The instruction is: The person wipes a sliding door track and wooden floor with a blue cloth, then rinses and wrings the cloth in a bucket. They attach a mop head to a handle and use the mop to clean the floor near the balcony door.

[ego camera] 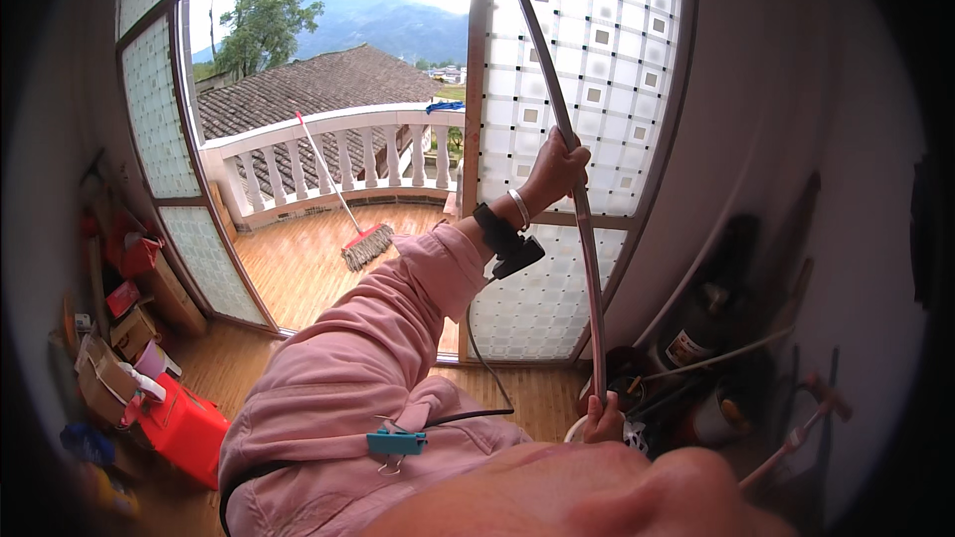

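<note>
A long, slender pole (548, 60) with a greyish upper part and a reddish-brown lower part runs from the top of the view down past me on the right. My left hand (556, 168) grips it around the middle, at the end of a raised arm in a pink sleeve. Lower down, my right hand (604, 419) is closed around the pole near its lower visible end. That hand is partly hidden, and so is the pole's bottom end. Just behind the pole stands a sliding door panel (571, 127) of patterned frosted glass.
Through the open doorway, a mop (365, 246) leans on a white balustrade (351, 156). At left are a red box (179, 425) and cardboard boxes (104, 380). A dark gas cylinder (694, 328), thin sticks and a hammer-like long-handled tool (802, 425) crowd the right corner.
</note>
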`<state>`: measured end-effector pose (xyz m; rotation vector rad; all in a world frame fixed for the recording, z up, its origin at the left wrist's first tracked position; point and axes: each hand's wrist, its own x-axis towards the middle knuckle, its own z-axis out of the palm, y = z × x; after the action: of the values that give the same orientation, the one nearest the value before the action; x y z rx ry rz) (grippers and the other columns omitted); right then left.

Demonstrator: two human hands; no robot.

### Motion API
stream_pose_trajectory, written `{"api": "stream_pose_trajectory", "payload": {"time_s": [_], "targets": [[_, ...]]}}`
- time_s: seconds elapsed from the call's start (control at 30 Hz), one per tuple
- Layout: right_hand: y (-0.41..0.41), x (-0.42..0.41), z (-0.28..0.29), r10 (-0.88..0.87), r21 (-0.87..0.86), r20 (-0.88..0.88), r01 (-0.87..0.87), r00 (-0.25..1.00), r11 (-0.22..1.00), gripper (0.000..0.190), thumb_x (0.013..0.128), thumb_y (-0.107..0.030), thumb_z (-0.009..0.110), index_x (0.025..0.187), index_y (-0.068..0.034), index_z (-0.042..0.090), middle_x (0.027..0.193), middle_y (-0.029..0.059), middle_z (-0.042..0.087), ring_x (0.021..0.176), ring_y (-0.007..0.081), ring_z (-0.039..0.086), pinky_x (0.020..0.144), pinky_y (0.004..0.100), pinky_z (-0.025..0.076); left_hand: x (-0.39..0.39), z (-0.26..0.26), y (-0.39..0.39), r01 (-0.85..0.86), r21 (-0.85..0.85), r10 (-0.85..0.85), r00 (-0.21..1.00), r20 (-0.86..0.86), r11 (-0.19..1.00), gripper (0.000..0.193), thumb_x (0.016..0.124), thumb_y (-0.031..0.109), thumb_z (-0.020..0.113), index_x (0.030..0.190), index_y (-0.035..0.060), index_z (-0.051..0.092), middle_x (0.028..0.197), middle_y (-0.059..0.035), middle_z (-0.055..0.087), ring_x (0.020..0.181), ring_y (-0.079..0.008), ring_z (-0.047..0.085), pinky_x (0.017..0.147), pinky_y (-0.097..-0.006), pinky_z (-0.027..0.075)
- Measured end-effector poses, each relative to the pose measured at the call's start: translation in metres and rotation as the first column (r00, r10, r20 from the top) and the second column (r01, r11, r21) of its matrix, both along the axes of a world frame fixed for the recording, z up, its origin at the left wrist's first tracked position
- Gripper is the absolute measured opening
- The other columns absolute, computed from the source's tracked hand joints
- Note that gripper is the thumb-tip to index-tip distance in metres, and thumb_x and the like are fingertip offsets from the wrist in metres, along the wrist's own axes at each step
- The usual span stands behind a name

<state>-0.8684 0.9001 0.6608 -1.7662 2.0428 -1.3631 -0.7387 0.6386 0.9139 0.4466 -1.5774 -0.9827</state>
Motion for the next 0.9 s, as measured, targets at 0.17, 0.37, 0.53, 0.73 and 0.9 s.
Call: {"api": "stream_pose_trajectory", "payload": {"time_s": [0.17,0.37,0.53,0.73,0.9], "targets": [[0.009,-0.005,-0.005,0.138,0.035,0.052,-0.14,0.989,0.989,0.022,0.092,-0.025,0.044,0.09,-0.003,0.043,0.067,0.0236,0.054,0.069,0.0446,0.054,0.053,0.0477,0.04,0.013,-0.021,-0.002,-0.121,-0.085,0.127,0.989,0.074,0.989,0.017,0.08,0.011,0.05,0.087,0.0039,0.036,0.06,-0.0039,0.045,0.038,-0.0135,0.047,0.03,-0.0257,0.039],[-0.078,0.012,0.081,0.173,-0.228,-0.026,-0.174,0.985,0.958,0.03,0.093,-0.034,0.042,0.085,-0.004,0.045,0.052,0.0137,0.048,0.046,0.0338,0.05,0.042,0.0407,0.037,0.029,0.12,-0.053,-0.246,-0.204,0.273,0.955,0.112,0.947,0.029,0.078,0.012,0.052,0.087,-0.0112,0.037,0.06,-0.0133,0.052,0.04,-0.0199,0.054,0.031,-0.0293,0.043],[-0.098,0.028,0.103,0.445,-0.023,0.359,-0.469,0.82,0.883,0.032,0.093,-0.036,0.041,0.086,-0.005,0.043,0.049,0.0048,0.042,0.037,0.016,0.043,0.035,0.0306,0.034,0.062,0.161,-0.051,-0.423,-0.306,0.478,0.869,0.13,0.853,0.032,0.079,0.016,0.052,0.058,-0.0081,0.049,0.05,-0.0167,0.053,0.042,-0.0234,0.057,0.034,-0.0332,0.045],[-0.049,0.011,-0.041,0.27,0.201,0.306,-0.34,0.913,0.919,0.027,0.091,-0.032,0.044,0.09,-0.005,0.045,0.064,0.0214,0.055,0.065,0.0429,0.056,0.051,0.0443,0.041,0.048,-0.007,-0.025,-0.339,-0.125,0.362,0.881,0.304,0.932,0.036,0.078,0.018,0.049,0.095,-0.0088,0.033,0.067,-0.0177,0.053,0.046,-0.0256,0.056,0.035,-0.0338,0.046],[0.022,-0.006,-0.102,0.336,0.046,0.268,-0.36,0.903,0.932,0.028,0.092,-0.032,0.045,0.089,-0.005,0.047,0.055,0.0124,0.051,0.049,0.0256,0.055,0.045,0.0382,0.04,0.016,-0.089,0.025,-0.313,-0.114,0.333,0.899,0.284,0.943,0.021,0.081,0.017,0.048,0.091,0.0034,0.035,0.066,-0.0064,0.044,0.054,-0.0149,0.049,0.044,-0.0294,0.041]]}}
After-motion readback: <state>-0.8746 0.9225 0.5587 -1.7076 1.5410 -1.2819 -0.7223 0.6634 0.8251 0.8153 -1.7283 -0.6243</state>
